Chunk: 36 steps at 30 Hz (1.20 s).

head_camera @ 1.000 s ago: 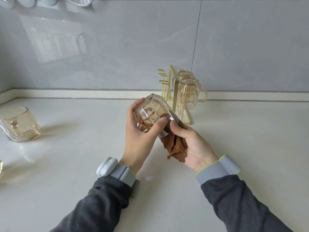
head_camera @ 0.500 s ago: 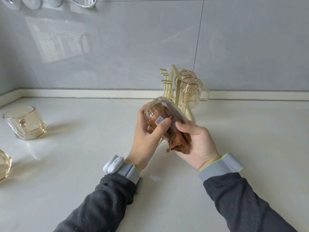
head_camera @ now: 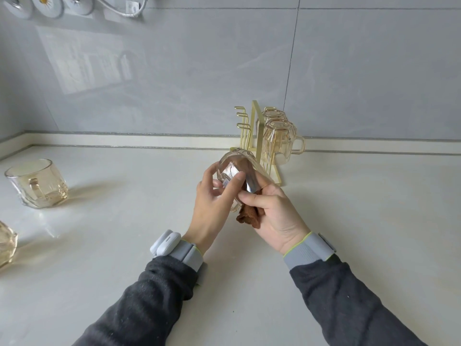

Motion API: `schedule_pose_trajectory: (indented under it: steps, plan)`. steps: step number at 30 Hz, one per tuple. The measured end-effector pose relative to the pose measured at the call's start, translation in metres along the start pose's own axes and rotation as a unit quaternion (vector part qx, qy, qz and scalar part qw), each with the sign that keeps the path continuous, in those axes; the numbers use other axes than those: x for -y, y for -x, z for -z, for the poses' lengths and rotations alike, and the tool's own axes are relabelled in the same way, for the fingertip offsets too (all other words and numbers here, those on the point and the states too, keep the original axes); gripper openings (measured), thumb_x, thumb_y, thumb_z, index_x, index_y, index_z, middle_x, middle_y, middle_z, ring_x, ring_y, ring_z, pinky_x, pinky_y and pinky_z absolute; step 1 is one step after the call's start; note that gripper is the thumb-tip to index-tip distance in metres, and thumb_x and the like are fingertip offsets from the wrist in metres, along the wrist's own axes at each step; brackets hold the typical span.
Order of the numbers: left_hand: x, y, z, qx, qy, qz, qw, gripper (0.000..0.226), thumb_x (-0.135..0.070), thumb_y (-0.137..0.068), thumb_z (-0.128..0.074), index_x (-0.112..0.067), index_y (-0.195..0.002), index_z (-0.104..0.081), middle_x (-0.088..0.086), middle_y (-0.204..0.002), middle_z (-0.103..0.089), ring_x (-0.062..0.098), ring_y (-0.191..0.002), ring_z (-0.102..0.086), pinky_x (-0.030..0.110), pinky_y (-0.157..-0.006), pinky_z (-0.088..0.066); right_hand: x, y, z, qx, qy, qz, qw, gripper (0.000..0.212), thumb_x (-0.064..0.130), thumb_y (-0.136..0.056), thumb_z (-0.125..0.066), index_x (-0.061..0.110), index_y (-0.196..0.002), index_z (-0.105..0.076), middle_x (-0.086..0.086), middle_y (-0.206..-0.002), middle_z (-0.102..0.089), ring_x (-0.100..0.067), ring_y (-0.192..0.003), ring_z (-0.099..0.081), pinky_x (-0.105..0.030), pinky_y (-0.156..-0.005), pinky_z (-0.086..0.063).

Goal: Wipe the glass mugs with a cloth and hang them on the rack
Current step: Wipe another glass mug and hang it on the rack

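My left hand (head_camera: pixel 214 203) grips an amber glass mug (head_camera: pixel 243 167) tilted on its side above the counter, its base towards me. My right hand (head_camera: pixel 272 213) holds a brown cloth (head_camera: pixel 249 217) bunched at the mug's mouth, thumb on the rim. Just behind stands the gold wire rack (head_camera: pixel 252 131), with two mugs (head_camera: pixel 278 141) hanging upside down on its right side. Its left hooks are bare. Another amber mug (head_camera: pixel 37 183) stands upright at the far left, and part of a third mug (head_camera: pixel 6 242) shows at the left edge.
The pale counter (head_camera: pixel 124 245) meets a grey tiled wall at the back. Round fittings and a white cable (head_camera: pixel 119 8) hang at the top left of the wall.
The mug has turned in my hands. More of the cloth is gathered in my right hand. Both hands have shifted slightly towards the rack.
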State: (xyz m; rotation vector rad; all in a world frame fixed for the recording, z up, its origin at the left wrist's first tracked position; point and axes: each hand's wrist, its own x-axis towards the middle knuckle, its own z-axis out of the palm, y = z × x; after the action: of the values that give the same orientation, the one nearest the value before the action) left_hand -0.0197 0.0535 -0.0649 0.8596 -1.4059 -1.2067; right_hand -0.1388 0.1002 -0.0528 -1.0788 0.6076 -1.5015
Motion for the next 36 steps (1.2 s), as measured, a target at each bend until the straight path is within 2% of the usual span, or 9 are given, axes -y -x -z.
schedule_pose_trajectory:
  steps: [2, 4, 7, 13, 19, 22, 27, 33, 36]
  plan:
    - [-0.0030, 0.0017, 0.0002, 0.019, 0.013, 0.002, 1.000, 0.043, -0.051, -0.086, -0.075, -0.038, -0.126, -0.064, 0.012, -0.095, -0.063, 0.014, -0.082, -0.071, 0.049, -0.088, -0.061, -0.0003, -0.0001, -0.0003, -0.012, 0.029, 0.000, 1.000, 0.050, -0.015, -0.093, -0.046, 0.007, -0.136, -0.059, -0.021, -0.133, -0.064, -0.041, -0.130, -0.055, -0.043, -0.105, -0.040]
    - [-0.0055, 0.0030, 0.0004, 0.031, 0.008, 0.002, 0.999, 0.028, -0.045, -0.093, -0.073, -0.043, -0.121, -0.067, 0.024, -0.100, -0.059, 0.013, -0.081, -0.071, 0.048, -0.087, -0.061, 0.0015, 0.0012, -0.0011, -0.018, 0.048, -0.007, 0.999, 0.049, -0.016, -0.093, -0.046, 0.009, -0.134, -0.061, -0.014, -0.122, -0.071, -0.029, -0.119, -0.065, -0.032, -0.093, -0.049]
    - [-0.0075, 0.0044, 0.0001, 0.046, 0.008, 0.026, 0.999, 0.042, -0.054, -0.084, -0.074, -0.044, -0.124, -0.066, 0.018, -0.100, -0.063, 0.015, -0.092, -0.074, 0.044, -0.087, -0.064, 0.0032, 0.0026, -0.0005, -0.018, 0.061, -0.016, 0.998, 0.051, -0.016, -0.093, -0.046, 0.013, -0.131, -0.062, -0.010, -0.113, -0.074, -0.021, -0.107, -0.070, -0.026, -0.077, -0.053]
    - [-0.0087, 0.0046, 0.0004, 0.050, 0.048, 0.050, 0.996, 0.047, -0.044, -0.082, -0.075, -0.033, -0.127, -0.063, 0.019, -0.114, -0.073, 0.025, -0.101, -0.075, 0.038, -0.083, -0.064, 0.0001, 0.0015, 0.0002, -0.015, 0.092, -0.014, 0.996, 0.049, -0.003, -0.084, -0.060, 0.014, -0.130, -0.065, -0.021, -0.122, -0.068, -0.030, -0.111, -0.062, -0.046, -0.091, -0.038]
    - [-0.0094, 0.0052, -0.0009, 0.063, 0.087, 0.042, 0.993, 0.048, -0.036, -0.084, -0.072, -0.027, -0.130, -0.061, 0.011, -0.106, -0.072, 0.020, -0.092, -0.072, 0.029, -0.074, -0.059, 0.0041, 0.0024, 0.0066, 0.027, -0.017, -0.023, 0.999, 0.052, -0.004, -0.088, -0.052, 0.018, -0.133, -0.063, -0.011, -0.132, -0.064, -0.032, -0.120, -0.055, -0.045, -0.093, -0.036]
    - [-0.0090, 0.0050, -0.0003, 0.066, 0.089, 0.021, 0.994, 0.056, -0.042, -0.079, -0.075, -0.030, -0.131, -0.060, 0.011, -0.108, -0.071, 0.018, -0.089, -0.069, 0.032, -0.078, -0.060, 0.0059, 0.0039, 0.0050, 0.039, -0.088, -0.017, 0.995, 0.048, 0.005, -0.086, -0.059, 0.021, -0.130, -0.067, -0.007, -0.130, -0.066, -0.029, -0.121, -0.058, -0.039, -0.094, -0.044]
    - [-0.0075, 0.0042, 0.0000, 0.066, 0.093, 0.009, 0.993, 0.065, -0.049, -0.074, -0.074, -0.031, -0.134, -0.059, 0.013, -0.117, -0.070, 0.020, -0.100, -0.070, 0.040, -0.086, -0.062, 0.0073, 0.0041, 0.0029, 0.045, -0.099, -0.015, 0.994, 0.054, 0.024, -0.079, -0.080, 0.021, -0.132, -0.066, -0.009, -0.133, -0.065, -0.034, -0.123, -0.050, -0.041, -0.091, -0.038]
    - [-0.0068, 0.0034, 0.0005, 0.064, 0.094, 0.000, 0.993, 0.064, -0.048, -0.074, -0.073, -0.031, -0.133, -0.058, 0.015, -0.119, -0.071, 0.020, -0.098, -0.071, 0.044, -0.089, -0.062, 0.0068, 0.0030, 0.0043, 0.071, -0.133, -0.011, 0.988, 0.059, 0.018, -0.085, -0.076, 0.013, -0.141, -0.057, -0.015, -0.144, -0.057, -0.032, -0.134, -0.053, -0.041, -0.114, -0.041]
    - [-0.0063, 0.0027, -0.0001, 0.049, 0.104, -0.006, 0.993, 0.069, -0.047, -0.072, -0.074, -0.027, -0.136, -0.056, 0.015, -0.120, -0.071, 0.017, -0.097, -0.073, 0.040, -0.085, -0.063, 0.0060, 0.0018, 0.0056, 0.069, -0.143, -0.014, 0.987, 0.057, 0.015, -0.087, -0.073, 0.008, -0.141, -0.056, -0.016, -0.140, -0.060, -0.032, -0.131, -0.057, -0.040, -0.114, -0.041]
